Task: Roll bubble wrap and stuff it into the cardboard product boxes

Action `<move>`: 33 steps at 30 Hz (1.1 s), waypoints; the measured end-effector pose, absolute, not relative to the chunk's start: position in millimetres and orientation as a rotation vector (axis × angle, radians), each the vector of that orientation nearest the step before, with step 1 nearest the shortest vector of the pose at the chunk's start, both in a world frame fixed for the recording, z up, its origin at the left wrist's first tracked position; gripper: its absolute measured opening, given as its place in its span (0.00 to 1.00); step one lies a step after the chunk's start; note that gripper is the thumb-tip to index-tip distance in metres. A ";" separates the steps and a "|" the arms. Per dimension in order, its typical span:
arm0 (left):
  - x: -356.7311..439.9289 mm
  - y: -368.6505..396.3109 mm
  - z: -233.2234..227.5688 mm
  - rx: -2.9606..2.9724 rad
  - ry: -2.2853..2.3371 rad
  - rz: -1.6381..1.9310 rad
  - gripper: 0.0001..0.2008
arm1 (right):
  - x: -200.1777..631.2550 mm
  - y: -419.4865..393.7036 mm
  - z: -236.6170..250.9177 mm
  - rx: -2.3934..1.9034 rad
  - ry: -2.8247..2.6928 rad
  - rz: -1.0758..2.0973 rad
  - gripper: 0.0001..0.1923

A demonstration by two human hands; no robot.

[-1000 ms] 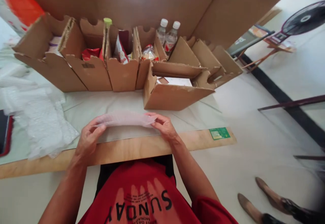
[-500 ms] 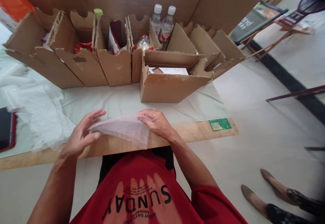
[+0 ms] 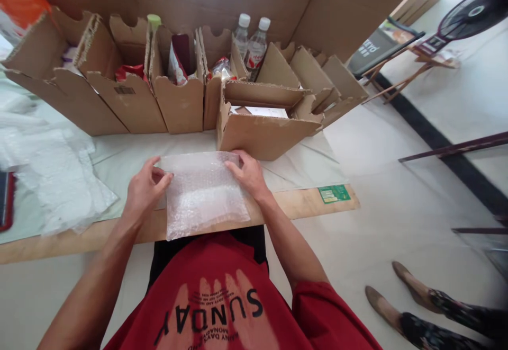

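A clear piece of bubble wrap (image 3: 204,194) is spread flat between my two hands, over the table's near edge. My left hand (image 3: 145,188) is closed at its upper left corner, thumb and fingers bent around the edge. At the upper right corner, my right hand (image 3: 248,174) pinches the wrap between thumb and fingers. Just beyond my right hand stands a cardboard file box (image 3: 265,135) with a white flat item (image 3: 262,111) inside. To the left lies a loose pile of more bubble wrap (image 3: 59,175).
Several cardboard bins (image 3: 182,106) with packets line the table's back. Two clear bottles (image 3: 256,48) with white caps stand among them. A phone (image 3: 6,202) lies at the far left. Another person's shoes (image 3: 381,307) are on the floor at right, with a fan (image 3: 474,11) behind.
The bubble wrap was slanted and bunched, and now lies opened out flat. My left hand, with its fingers spread before, has closed on the corner. Both hands have moved slightly away from my body.
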State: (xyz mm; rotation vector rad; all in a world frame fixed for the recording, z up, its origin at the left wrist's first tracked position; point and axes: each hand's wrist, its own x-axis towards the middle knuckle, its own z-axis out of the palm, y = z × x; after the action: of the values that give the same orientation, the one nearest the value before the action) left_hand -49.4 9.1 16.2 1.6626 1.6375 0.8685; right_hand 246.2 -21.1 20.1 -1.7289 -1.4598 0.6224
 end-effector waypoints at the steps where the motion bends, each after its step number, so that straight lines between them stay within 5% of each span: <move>1: -50.9 7.5 12.4 1.789 1.714 0.877 0.33 | 249.9 -29.0 17.2 -1.805 -1.481 0.494 0.17; 5: -40.5 -11.8 -1.6 2.303 1.619 0.953 0.29 | 247.0 -62.8 13.8 -1.800 -1.682 0.174 0.20; 10: -7.8 -17.7 -21.9 2.631 1.205 0.588 0.30 | 199.7 -44.3 -0.9 -1.576 -2.299 0.311 0.27; 16: -17.3 -3.3 -33.0 2.703 1.258 0.233 0.34 | 221.2 -43.1 -26.5 -1.705 -2.343 0.317 0.34; 26: -31.6 -28.2 -6.9 2.438 1.598 0.650 0.27 | 262.5 -57.7 -8.9 -2.024 -1.872 0.108 0.16; 33: -82.9 -121.1 5.4 1.597 1.655 0.413 0.25 | 237.9 -24.9 -11.1 -1.916 -1.581 0.506 0.07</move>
State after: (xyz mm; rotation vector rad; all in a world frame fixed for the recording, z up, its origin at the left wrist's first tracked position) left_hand -82.9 -121.1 5.4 1.5971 1.6545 0.4127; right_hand 237.9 -24.9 -11.1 -1.9156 -1.5807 0.5059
